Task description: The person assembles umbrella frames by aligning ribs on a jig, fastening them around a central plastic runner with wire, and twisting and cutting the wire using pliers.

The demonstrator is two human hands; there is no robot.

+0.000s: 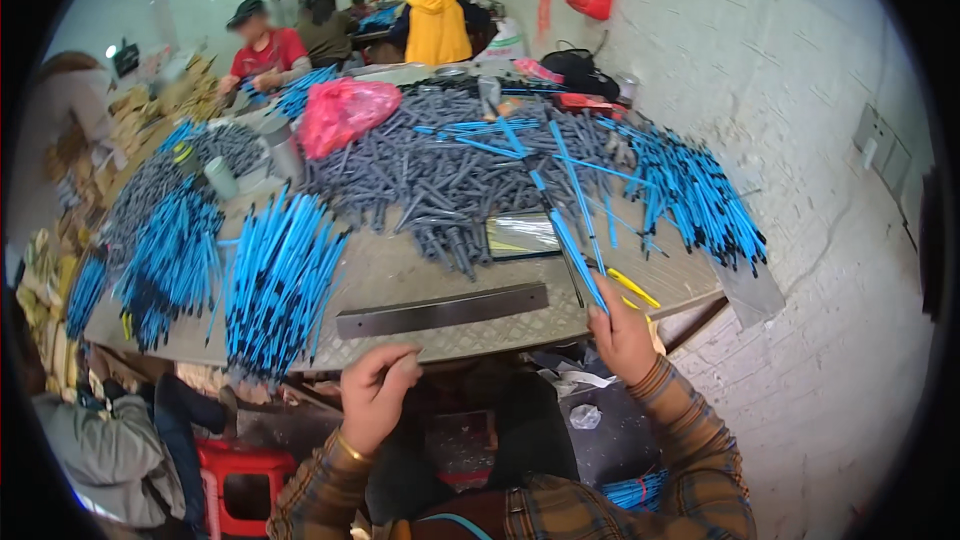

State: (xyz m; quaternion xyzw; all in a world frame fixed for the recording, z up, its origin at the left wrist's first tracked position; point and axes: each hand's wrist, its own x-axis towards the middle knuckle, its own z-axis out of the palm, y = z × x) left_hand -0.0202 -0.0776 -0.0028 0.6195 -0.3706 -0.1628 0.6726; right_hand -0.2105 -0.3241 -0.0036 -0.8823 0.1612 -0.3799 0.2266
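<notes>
Blue rod (568, 240) with black sections slants up and leftward over the right part of the table (375, 275), its near end in the right hand (622, 342). The right forearm comes in from the lower right, angled up and inward; that hand's fingers are closed round the rod, near a yellow-handled tool (634, 288). The left forearm rises from the lower edge, and the left hand (376, 402) is half-curled near the dark metal bar (442, 311); whether it pinches anything, I cannot tell.
</notes>
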